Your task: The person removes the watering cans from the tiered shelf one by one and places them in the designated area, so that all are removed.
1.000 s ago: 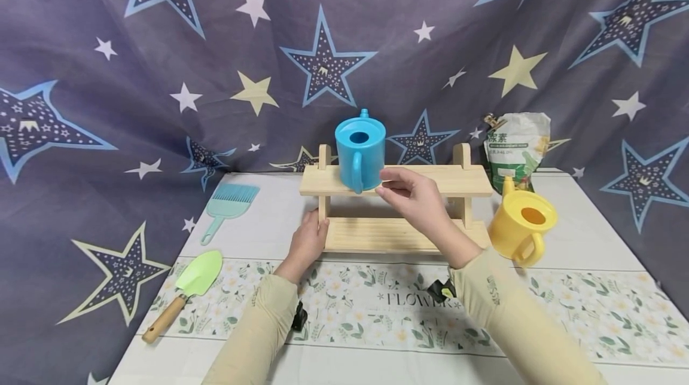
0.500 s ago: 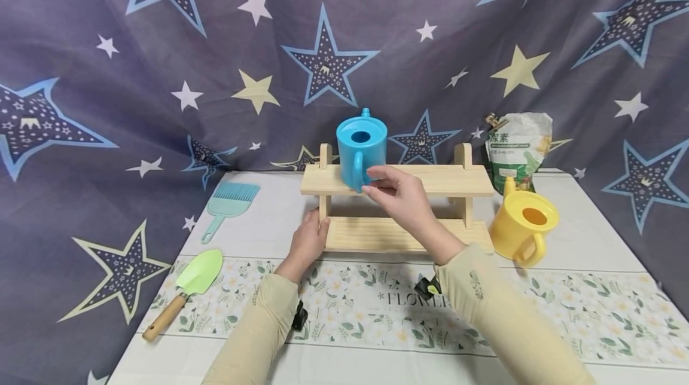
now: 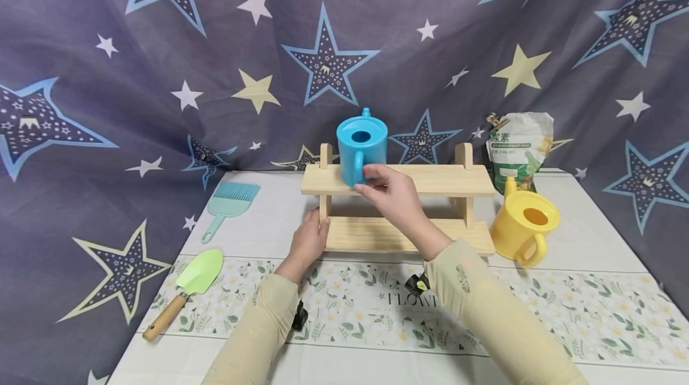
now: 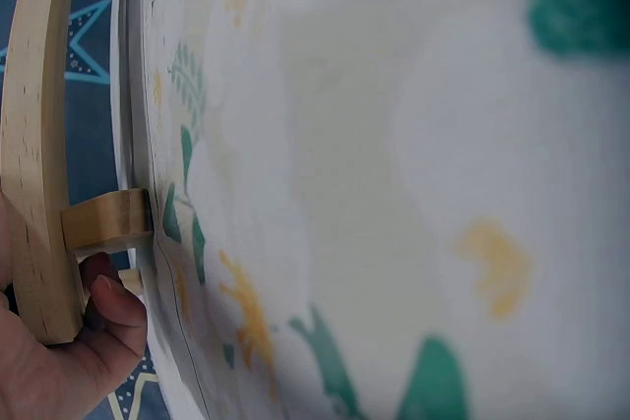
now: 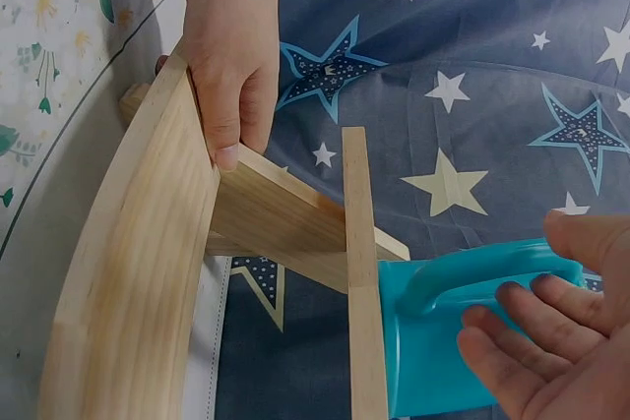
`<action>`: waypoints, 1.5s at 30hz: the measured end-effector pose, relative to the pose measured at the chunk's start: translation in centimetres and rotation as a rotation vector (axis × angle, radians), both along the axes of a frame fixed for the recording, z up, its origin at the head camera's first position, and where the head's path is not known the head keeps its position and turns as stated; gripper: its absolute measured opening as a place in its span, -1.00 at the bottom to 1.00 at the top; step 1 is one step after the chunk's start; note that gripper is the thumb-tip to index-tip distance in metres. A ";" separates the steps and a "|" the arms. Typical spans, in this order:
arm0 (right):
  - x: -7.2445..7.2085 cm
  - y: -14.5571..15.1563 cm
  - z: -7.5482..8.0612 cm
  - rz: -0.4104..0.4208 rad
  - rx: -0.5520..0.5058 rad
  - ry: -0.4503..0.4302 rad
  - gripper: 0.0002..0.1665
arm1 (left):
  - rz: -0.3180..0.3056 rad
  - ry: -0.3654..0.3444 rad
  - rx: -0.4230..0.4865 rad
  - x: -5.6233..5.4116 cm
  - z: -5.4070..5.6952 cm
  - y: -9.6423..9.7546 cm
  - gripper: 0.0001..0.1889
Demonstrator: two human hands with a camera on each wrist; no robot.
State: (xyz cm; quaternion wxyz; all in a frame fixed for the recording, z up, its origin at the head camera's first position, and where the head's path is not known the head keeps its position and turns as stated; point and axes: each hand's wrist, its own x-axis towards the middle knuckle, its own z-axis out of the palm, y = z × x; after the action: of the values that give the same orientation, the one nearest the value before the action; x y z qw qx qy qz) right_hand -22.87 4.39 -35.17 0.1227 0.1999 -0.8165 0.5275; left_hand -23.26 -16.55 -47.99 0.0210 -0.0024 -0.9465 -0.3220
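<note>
A blue watering can [image 3: 348, 155] stands upright on the upper board of a two-tier wooden shelf [image 3: 441, 180], left of its middle, handle facing me. My right hand [image 3: 397, 198] is at the can's handle; in the right wrist view its fingers [image 5: 541, 331] are spread beside the handle, not closed round it. Low on the left, my left hand [image 3: 307, 240] grips the end of the shelf's lower board, near the upright. The left wrist view shows that thumb and fingers [image 4: 116, 307] bent round the wood; part of the hand is cut off there.
A yellow watering can [image 3: 506, 229] stands right of the shelf, with a clipped white-and-green bag [image 3: 519, 146] behind it. Left lie a teal brush-and-dustpan piece [image 3: 228, 205] and a green trowel [image 3: 200, 271] with a wooden handle. A starry curtain [image 3: 215, 74] hangs close behind.
My right hand has moved left, from beside the blue watering can to its handle. My left hand has stayed on the shelf, and the can has not visibly moved.
</note>
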 end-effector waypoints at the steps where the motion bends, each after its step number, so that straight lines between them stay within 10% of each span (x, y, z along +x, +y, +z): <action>1: -0.1 -0.1 0.0 -0.001 0.001 -0.002 -0.61 | 0.000 -0.003 0.002 0.0 0.0 0.0 -0.45; 45: 0.2 0.5 -0.5 -0.061 0.182 0.117 -0.81 | 0.002 0.013 -0.014 0.0 0.0 0.0 -0.46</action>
State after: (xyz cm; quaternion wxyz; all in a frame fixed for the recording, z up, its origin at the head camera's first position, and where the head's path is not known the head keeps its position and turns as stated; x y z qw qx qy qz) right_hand -22.64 4.93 -35.65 0.1675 0.2156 -0.8581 0.4348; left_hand -23.26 -16.54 -48.01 0.0273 -0.0039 -0.9486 -0.3154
